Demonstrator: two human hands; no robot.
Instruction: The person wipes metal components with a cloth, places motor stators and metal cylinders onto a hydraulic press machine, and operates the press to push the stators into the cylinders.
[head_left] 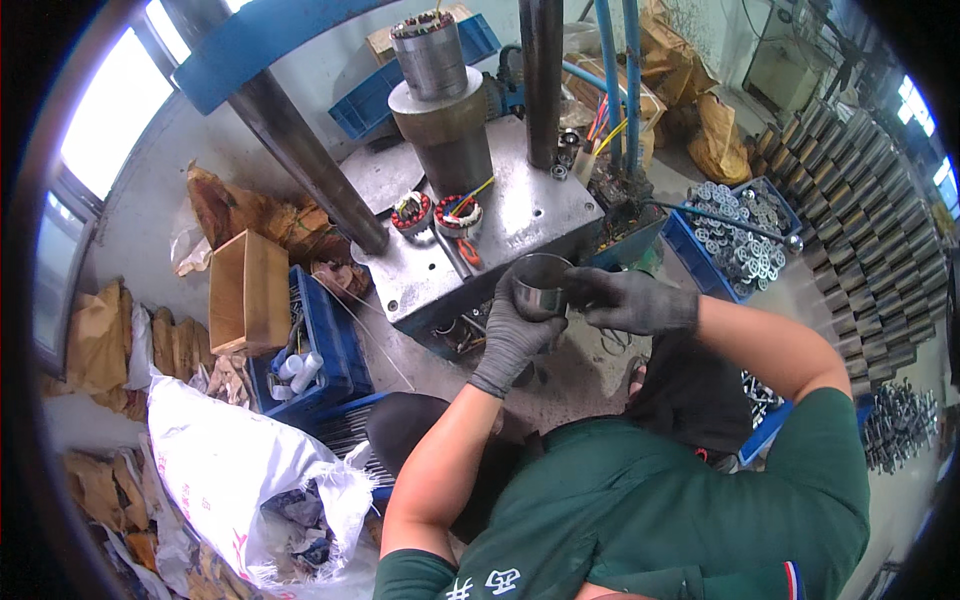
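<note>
Two wound stators [435,213] on steel press table [520,215].

**Green shirt, grey work gloves**

The person wears a dark green short-sleeved shirt with white lettering near the left shoulder and a small red, white and blue stripe at the lower hem. Both the left hand [512,335] and right hand [632,300] are in dark grey knit gloves; forearms are bare.

Gloved hands – left [512,335] cupped, right [630,300] pinching
</note>
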